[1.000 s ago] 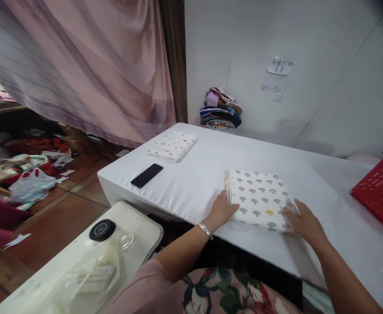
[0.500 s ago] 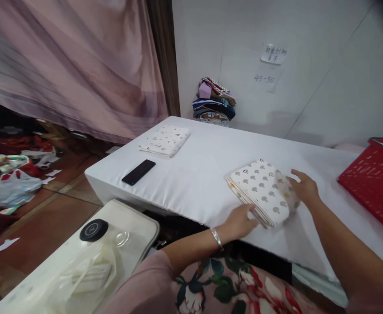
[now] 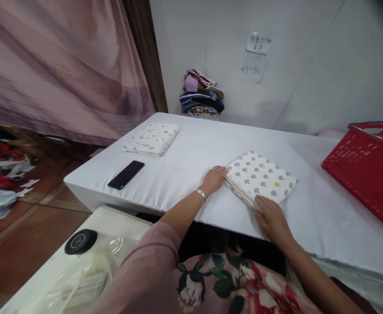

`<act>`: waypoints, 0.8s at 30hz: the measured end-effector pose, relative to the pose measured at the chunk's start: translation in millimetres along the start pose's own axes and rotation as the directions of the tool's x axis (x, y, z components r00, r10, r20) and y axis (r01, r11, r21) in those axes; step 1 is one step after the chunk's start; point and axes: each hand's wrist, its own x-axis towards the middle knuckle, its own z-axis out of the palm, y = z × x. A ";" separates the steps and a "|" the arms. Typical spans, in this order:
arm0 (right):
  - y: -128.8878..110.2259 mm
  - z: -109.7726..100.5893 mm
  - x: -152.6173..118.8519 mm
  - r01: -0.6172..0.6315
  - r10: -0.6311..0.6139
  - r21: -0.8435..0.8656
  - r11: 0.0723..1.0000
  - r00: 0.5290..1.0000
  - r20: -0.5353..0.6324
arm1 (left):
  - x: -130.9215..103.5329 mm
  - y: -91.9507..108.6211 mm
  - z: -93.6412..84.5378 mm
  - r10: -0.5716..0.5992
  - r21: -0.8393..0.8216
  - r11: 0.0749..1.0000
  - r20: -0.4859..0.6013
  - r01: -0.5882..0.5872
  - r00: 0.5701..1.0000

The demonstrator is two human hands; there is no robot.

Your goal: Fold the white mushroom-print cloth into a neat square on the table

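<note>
A folded white cloth with grey prints point(image 3: 260, 174) lies on the white-covered table point(image 3: 191, 152), its layered edge facing me. At its left corner, my left hand point(image 3: 213, 179) has its fingers closed on the cloth's edge. My right hand point(image 3: 271, 216) grips the near corner, with the thumb side on top and the other fingers partly hidden under the layers. Another folded cloth with small dark prints point(image 3: 152, 138) rests flat at the table's far left. Nearer than that cloth lies a black phone point(image 3: 126, 174).
On the right stands a red basket point(image 3: 368, 170) with a metal handle. A clothing stack point(image 3: 203, 96) is behind the table by the wall. At lower left, a cream surface point(image 3: 113, 218) bears a round black object point(image 3: 80, 241) and a clear plastic bag point(image 3: 93, 270).
My left hand has moved up to the cloth's left corner. My right hand has come from the far right side to the near corner. The cloth lies flatter, and the view has shifted right.
</note>
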 end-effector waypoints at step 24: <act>-12.8 -2.6 8.1 -0.096 0.097 -0.013 0.995 0.995 0.007 | -16.6 25.5 1.2 -0.498 -0.196 0.860 -0.121 0.471 0.859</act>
